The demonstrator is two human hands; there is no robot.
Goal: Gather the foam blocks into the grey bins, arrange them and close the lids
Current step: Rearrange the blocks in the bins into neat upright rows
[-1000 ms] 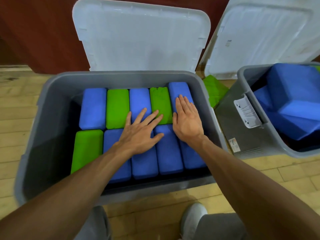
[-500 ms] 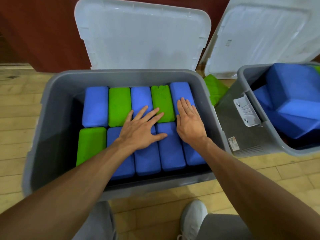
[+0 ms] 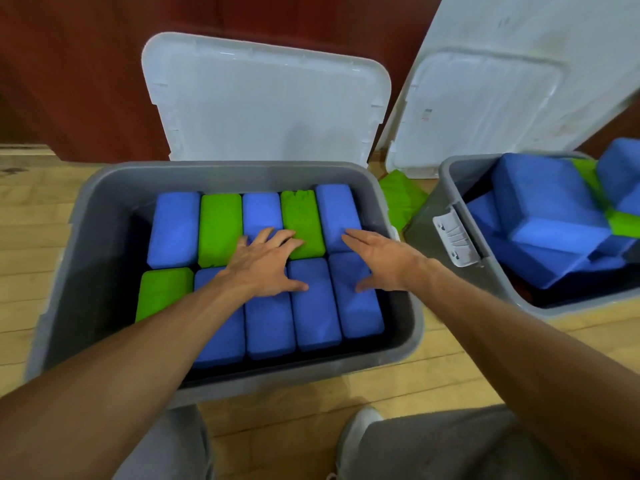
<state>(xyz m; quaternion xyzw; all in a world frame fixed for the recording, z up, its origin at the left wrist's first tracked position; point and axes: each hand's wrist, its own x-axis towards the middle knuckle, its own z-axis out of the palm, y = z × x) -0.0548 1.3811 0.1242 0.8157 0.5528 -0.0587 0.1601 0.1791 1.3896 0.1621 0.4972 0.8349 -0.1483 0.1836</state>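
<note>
Head view: the left hand (image 3: 266, 266) is seen spread flat, palm down, across the middle of the packed foam blocks, with its fingertips on a blue block (image 3: 261, 213) and a green block (image 3: 300, 216) of the far row and its thumb on a blue block (image 3: 313, 306) of the near row; nothing is gripped. The right hand (image 3: 381, 261) is held with straight, relaxed fingers over the far row's right-hand blue block (image 3: 337, 211) and the near row's right-hand blue block (image 3: 356, 303); nothing is grasped, and whether the palm touches cannot be told. Two rows of five blocks are laid side by side in the near grey bin (image 3: 242, 168). A dark gap is left between the blocks and the bin's left wall, and a narrower one along the near wall; on the right the blocks lie close to the wall. A white lid (image 3: 266, 105) is stood up behind this bin. A loose green block (image 3: 401, 199) is seen on the wooden floor (image 3: 311, 393) between the bins. In the second grey bin (image 3: 450, 181), to the right, blue and green blocks (image 3: 547, 195) are heaped unevenly above the rim, and a second white lid (image 3: 485, 109) is propped behind it.
</note>
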